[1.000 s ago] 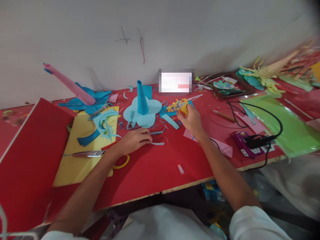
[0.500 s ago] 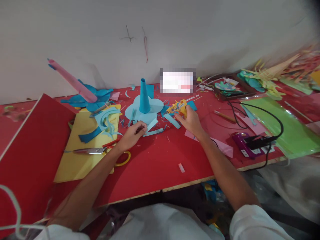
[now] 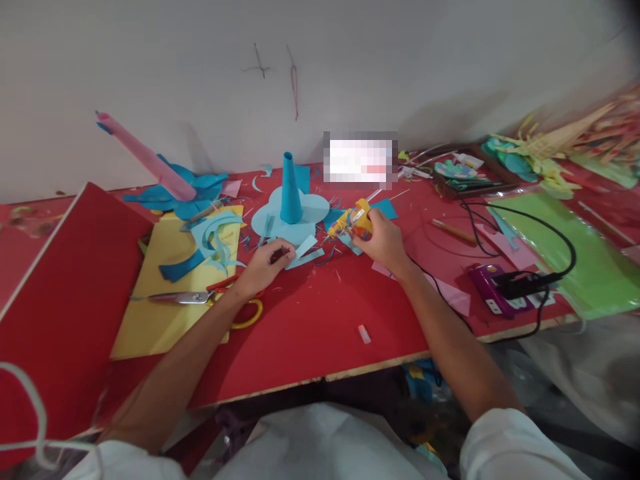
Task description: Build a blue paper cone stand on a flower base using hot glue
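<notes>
My left hand [image 3: 273, 263] pinches the end of a light blue paper strip [image 3: 305, 247], held over the table's middle. In my right hand [image 3: 385, 239] is a yellow glue gun [image 3: 359, 217], its nozzle pointing left above paper scraps. Between and beyond my hands a blue paper cone [image 3: 290, 190] stands upright on a light blue scalloped paper base [image 3: 315, 210]. Large scissors [image 3: 185, 298] with red and yellow handles lie beside my left forearm, partly covered by it.
At the left, a pink paper tube [image 3: 150, 160] leans from blue paper petals [image 3: 210, 189] near yellow sheets [image 3: 145, 327]. A purple power socket box [image 3: 493, 290] with black cables sits at right, beside a green plastic-covered sheet [image 3: 590, 267]. A small pale pink piece [image 3: 365, 334] lies near the front edge.
My right hand has lifted the glue gun slightly and tilted it, and its cord shows more beside my forearm. My left hand keeps the strip in nearly the same place.
</notes>
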The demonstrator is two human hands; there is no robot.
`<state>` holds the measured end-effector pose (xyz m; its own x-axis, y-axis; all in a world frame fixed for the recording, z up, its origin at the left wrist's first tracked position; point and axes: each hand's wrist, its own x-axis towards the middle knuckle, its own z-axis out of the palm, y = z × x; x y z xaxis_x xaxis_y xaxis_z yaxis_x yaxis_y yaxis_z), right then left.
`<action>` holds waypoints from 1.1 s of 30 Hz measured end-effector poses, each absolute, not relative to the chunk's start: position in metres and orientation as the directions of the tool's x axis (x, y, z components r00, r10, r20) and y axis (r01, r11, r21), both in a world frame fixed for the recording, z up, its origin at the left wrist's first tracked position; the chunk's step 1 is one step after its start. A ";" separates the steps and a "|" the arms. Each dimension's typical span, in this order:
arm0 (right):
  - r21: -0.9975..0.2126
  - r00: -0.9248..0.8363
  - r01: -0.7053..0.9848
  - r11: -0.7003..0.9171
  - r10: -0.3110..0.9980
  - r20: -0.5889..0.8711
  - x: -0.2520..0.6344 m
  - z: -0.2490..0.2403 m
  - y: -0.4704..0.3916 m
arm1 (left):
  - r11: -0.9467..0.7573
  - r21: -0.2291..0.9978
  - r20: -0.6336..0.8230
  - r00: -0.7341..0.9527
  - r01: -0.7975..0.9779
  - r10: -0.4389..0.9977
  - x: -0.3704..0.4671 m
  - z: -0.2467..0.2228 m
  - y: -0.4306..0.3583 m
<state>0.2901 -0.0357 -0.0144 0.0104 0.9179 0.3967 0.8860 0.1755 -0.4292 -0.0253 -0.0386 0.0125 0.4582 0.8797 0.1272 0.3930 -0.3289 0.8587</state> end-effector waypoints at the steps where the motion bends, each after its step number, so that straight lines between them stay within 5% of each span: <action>1: -0.422 0.004 0.889 0.177 0.919 0.394 0.290 -0.015 -0.036 | -0.335 0.856 0.132 0.459 0.395 0.879 -0.025 0.012 -0.038; 22: -0.397 -0.028 0.898 0.190 0.925 0.379 0.285 -0.012 -0.037 | -0.440 0.814 0.218 0.501 0.380 0.837 -0.027 0.007 -0.036; 33: -0.401 -0.028 0.894 0.199 0.919 0.393 0.288 -0.013 -0.036 | -0.332 0.854 0.150 0.422 0.401 0.894 -0.027 0.004 -0.034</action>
